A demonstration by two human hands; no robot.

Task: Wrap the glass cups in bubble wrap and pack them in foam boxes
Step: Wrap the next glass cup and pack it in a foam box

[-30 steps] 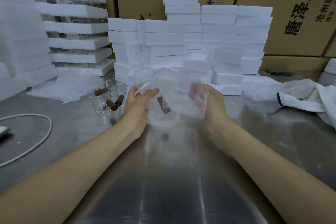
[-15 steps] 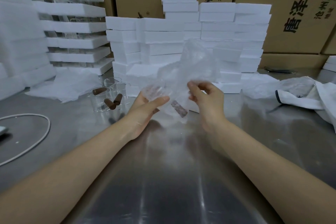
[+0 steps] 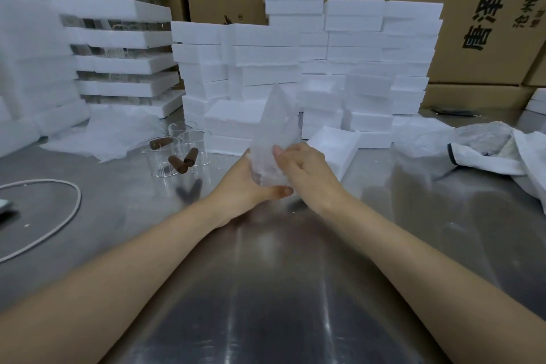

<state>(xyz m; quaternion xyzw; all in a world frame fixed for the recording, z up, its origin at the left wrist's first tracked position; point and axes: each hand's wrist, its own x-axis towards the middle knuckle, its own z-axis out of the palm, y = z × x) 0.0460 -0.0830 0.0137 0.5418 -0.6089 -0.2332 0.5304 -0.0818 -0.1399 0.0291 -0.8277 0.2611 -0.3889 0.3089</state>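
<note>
Your left grip cups the clear bubble-wrap bundle from below, thumb curled across its front; your right grip curls its fingers against the bundle's right side, just above the shiny steel bench. Farther left, clear glass cups with brown cylindrical stoppers stand on it; stacked white foam boxes rise behind.

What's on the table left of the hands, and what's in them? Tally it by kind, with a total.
Bare glass cups: 3
Brown stoppers: 3
Bubble-wrapped bundle, held by left hand and right hand: 1
Total: 7
</note>
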